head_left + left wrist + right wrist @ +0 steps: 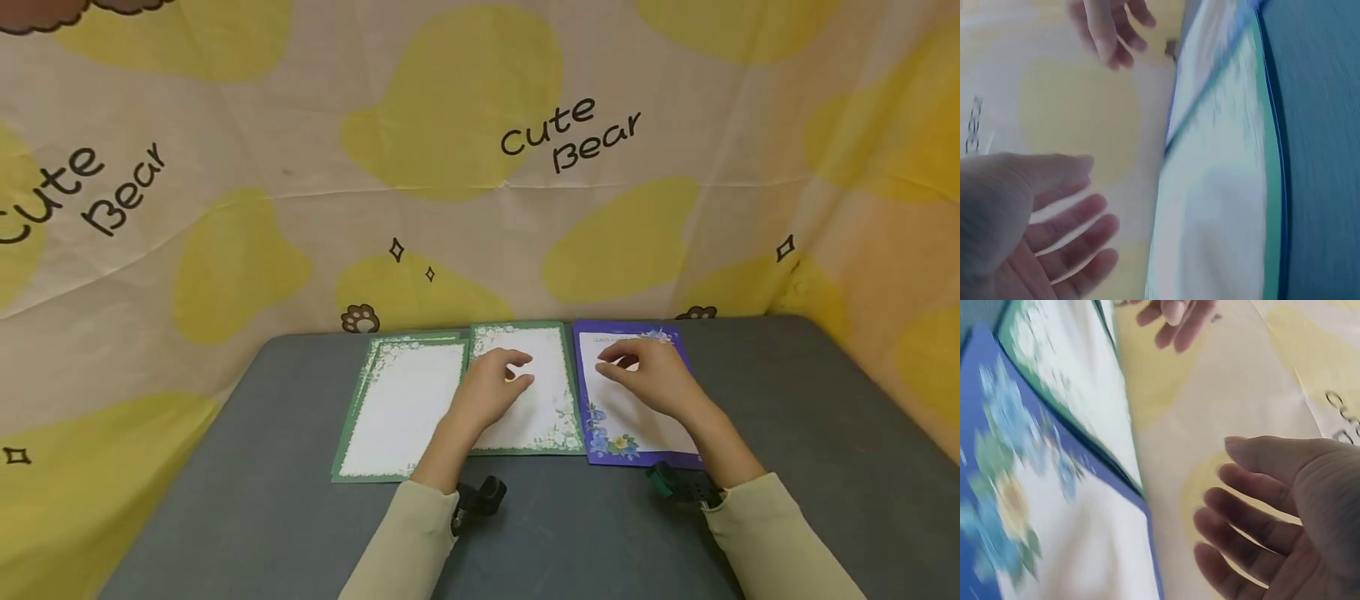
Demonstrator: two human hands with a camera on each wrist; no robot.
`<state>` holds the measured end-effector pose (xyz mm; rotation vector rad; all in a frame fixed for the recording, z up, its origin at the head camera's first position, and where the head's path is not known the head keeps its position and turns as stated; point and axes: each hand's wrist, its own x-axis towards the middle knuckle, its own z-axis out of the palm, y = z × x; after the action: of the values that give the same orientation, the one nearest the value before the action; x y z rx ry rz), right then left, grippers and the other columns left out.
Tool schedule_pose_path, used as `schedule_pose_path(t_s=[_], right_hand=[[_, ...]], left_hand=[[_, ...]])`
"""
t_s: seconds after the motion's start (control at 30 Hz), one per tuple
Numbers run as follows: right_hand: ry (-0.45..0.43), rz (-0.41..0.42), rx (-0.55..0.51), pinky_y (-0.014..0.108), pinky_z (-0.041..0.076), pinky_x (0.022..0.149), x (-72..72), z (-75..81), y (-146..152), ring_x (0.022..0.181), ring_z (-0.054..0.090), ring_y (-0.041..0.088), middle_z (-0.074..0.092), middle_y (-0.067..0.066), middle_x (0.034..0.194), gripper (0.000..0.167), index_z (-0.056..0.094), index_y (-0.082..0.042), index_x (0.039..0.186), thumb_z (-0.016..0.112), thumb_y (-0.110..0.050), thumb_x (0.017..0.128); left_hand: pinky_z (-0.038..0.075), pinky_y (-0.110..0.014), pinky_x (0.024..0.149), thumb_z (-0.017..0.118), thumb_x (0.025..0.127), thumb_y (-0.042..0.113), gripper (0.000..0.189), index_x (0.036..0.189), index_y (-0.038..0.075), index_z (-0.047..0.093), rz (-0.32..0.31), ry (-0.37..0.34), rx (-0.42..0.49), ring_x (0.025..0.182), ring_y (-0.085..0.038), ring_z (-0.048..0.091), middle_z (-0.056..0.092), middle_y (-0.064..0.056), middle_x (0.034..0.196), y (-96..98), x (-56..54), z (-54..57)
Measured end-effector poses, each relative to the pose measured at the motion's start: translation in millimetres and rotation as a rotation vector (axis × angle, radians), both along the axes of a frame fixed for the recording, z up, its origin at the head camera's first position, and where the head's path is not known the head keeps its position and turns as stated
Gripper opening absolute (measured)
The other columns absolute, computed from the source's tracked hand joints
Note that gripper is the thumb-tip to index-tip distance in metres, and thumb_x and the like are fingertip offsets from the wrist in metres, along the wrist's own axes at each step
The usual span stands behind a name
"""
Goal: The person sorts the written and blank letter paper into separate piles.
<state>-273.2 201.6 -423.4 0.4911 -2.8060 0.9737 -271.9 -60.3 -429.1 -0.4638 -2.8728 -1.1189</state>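
Observation:
Three stacks or sheets of bordered paper lie in a row on the table. The left paper (405, 408) has a green border with white flowers, and another sheet's edge shows from under it. Beside it lies the middle green-bordered paper (525, 417). On the right is a purple-bordered paper (622, 417) with blue and yellow flowers. My left hand (491, 387) hovers above the middle paper, fingers loosely bent, holding nothing. Over the purple paper hovers my right hand (652, 375), also with loosely bent fingers and nothing in them. Both wrist views show the fingers apart from the papers.
The dark grey table (247, 517) extends in front of the papers and to both sides. Behind its far edge hangs a cream and yellow cloth (450, 108) printed with "Cute Bear". Dark camera mounts (480, 497) sit at both wrists.

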Motion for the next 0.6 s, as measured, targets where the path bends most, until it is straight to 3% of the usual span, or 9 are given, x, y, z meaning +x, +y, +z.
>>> schedule_pose_path(t_s=[0.27,0.43,0.47,0.6], right_hand=[[-0.035,0.037,-0.138,0.040,0.058,0.079,4.2,-18.6,-36,0.097,0.070,0.026,0.076,0.008,0.104,0.024,0.076,-0.010,0.112,0.070,-0.027,0.096],[-0.052,0.094,-0.115,0.046,0.058,0.088,1.8,-35.5,-45,0.104,0.069,0.028,0.073,0.013,0.117,0.039,0.067,-0.003,0.128,0.071,-0.024,0.095],[-0.051,0.103,-0.106,0.047,0.057,0.087,1.0,-38.6,-46,0.098,0.069,0.032,0.072,0.015,0.121,0.040,0.067,-0.003,0.128,0.072,-0.024,0.095],[-0.001,0.107,-0.084,0.056,0.051,0.099,-2.7,-49.8,-49,0.114,0.065,0.040,0.068,0.017,0.131,0.041,0.069,-0.004,0.127,0.075,-0.026,0.092]], left_hand=[[0.054,-0.047,0.092,0.072,0.095,0.023,0.034,0.128,0.013,0.071,0.056,0.037,0.042,0.115,-0.027,0.065,0.070,-0.005,0.128,-46.5,1.2,-13.7],[0.049,-0.052,0.106,0.074,0.093,0.026,0.038,0.128,0.012,0.070,0.031,0.024,0.050,0.130,-0.032,0.059,0.066,-0.009,0.134,-54.5,-2.5,-20.7],[0.047,-0.053,0.109,0.075,0.093,0.027,0.039,0.129,0.012,0.070,0.027,0.012,0.047,0.133,-0.032,0.057,0.065,-0.009,0.136,-55.1,-3.3,-22.6],[0.041,-0.054,0.114,0.076,0.091,0.030,0.046,0.134,0.014,0.066,0.017,-0.026,0.025,0.141,-0.033,0.049,0.060,-0.008,0.144,-57.6,-7.2,-32.9]])
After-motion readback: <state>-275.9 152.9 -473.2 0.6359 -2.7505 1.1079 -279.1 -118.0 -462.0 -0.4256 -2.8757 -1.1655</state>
